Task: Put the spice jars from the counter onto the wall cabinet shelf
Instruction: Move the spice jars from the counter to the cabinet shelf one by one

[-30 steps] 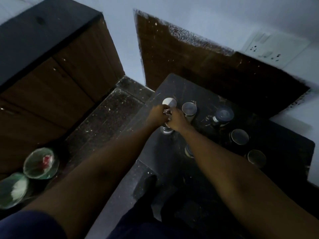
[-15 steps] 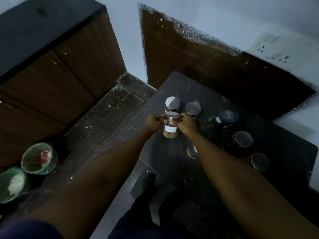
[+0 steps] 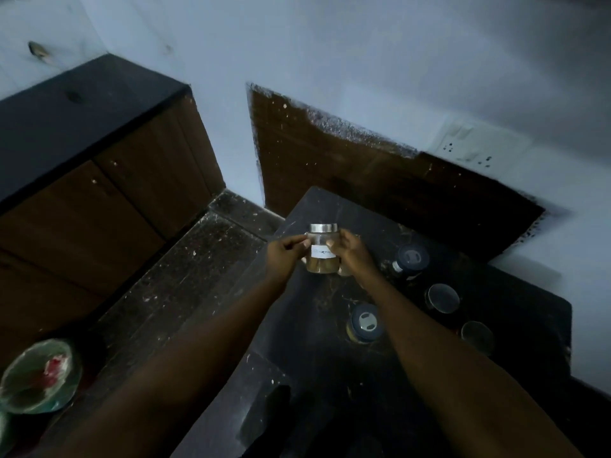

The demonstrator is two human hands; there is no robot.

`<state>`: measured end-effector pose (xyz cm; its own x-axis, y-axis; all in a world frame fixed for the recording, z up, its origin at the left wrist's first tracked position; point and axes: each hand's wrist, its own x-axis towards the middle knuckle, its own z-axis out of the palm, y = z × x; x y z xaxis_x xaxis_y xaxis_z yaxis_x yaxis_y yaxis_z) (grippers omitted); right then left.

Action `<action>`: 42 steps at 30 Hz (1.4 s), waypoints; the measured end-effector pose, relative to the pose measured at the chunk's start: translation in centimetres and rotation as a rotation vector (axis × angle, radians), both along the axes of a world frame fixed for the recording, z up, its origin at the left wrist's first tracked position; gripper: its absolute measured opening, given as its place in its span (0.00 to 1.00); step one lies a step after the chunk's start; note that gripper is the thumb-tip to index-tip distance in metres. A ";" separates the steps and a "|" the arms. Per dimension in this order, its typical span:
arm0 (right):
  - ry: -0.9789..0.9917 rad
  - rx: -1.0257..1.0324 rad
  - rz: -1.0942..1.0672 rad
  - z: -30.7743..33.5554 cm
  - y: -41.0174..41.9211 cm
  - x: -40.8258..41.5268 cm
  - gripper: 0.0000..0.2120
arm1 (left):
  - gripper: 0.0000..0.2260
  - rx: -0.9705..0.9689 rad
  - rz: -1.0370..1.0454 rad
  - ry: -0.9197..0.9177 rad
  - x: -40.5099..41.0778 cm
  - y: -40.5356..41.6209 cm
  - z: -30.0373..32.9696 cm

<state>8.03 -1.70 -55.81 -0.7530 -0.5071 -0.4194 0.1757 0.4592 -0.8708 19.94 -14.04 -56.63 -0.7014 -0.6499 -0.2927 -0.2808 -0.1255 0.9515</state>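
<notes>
A glass spice jar [image 3: 323, 263] with a silver lid, a white label and brownish contents is held up above the dark counter [image 3: 314, 352]. My left hand [image 3: 285, 254] grips its left side and my right hand [image 3: 349, 252] grips its right side. More jars stand on the counter to the right: a dark-lidded jar [image 3: 410, 259], a second dark-lidded jar [image 3: 363, 323] nearer me, and two silver-lidded jars [image 3: 442, 298] [image 3: 477, 335]. Any jars behind the held one are hidden by it and my hands.
A wooden cabinet [image 3: 109, 180] with a black top stands at the left. Below it lies a speckled dark floor [image 3: 185, 279]. Two green bowls [image 3: 39, 375] sit at the bottom left. A wall socket [image 3: 476, 143] is on the pale wall at the right.
Both hands closed on the jar on the counter, then lifted it upright off the surface. The camera tilted up, showing more wall.
</notes>
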 end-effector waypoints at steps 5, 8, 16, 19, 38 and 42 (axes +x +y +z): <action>0.200 -0.246 0.001 7.1 -0.5 -2.6 0.17 | 0.12 -0.063 0.048 0.213 -3.2 -1.7 6.6; 0.339 -0.325 -0.017 12.4 -1.4 -4.2 0.20 | 0.13 -0.111 0.063 0.347 -5.7 -2.4 11.7; 0.789 -0.509 -0.020 28.9 -1.7 -6.5 0.17 | 0.13 -0.357 0.036 0.698 -10.4 -3.3 27.7; 0.911 -0.527 -0.043 34.3 -1.9 -7.4 0.17 | 0.14 -0.356 0.028 0.816 -11.8 -3.5 32.7; 0.775 -0.281 -0.328 44.0 -4.1 -25.4 0.21 | 0.15 -0.311 -0.056 0.417 -32.6 -5.3 45.2; 0.720 -0.325 -0.371 43.9 -5.0 -28.4 0.20 | 0.13 -0.292 -0.055 0.431 -35.9 -5.7 45.0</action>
